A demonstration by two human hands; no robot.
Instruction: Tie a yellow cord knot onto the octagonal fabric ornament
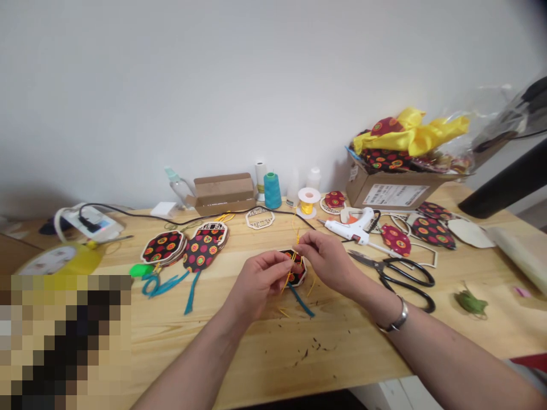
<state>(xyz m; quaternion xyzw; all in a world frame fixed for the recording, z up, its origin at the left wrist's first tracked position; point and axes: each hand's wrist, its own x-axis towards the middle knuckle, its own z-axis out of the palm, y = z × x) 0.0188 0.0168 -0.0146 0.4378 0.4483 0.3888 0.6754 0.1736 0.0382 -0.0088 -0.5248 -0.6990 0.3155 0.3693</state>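
Mid-table, both hands pinching yellow cord (297,234)

Work sits near the middle of the wooden table (256,364): a small dark floral piece (303,276) with pale rim, partly hidden behind the fingers. Left hand (265,279) is on its near left side, thumb and index fingertip pressed together on the cord over the piece. Right hand (325,259) is at the upper right, thumb and fingertips pinching the cord a little higher; remaining fingers curled. Exact cord path between fingers too small to tell. Teal tassel (301,300) trails from the piece toward the near edge. Silver band (400,316) on right wrist.

Right of the hands: black-handled scissors (382,265), blades partly apart, and white glue gun (354,229) behind them. Beyond the hands: spool (309,195) of yellow cord, teal thread cone (272,192). Left side: stack of floral pieces (164,247), plus another floral piece (201,250) with teal tassel. Dark scraps (316,345) on the near tabletop.
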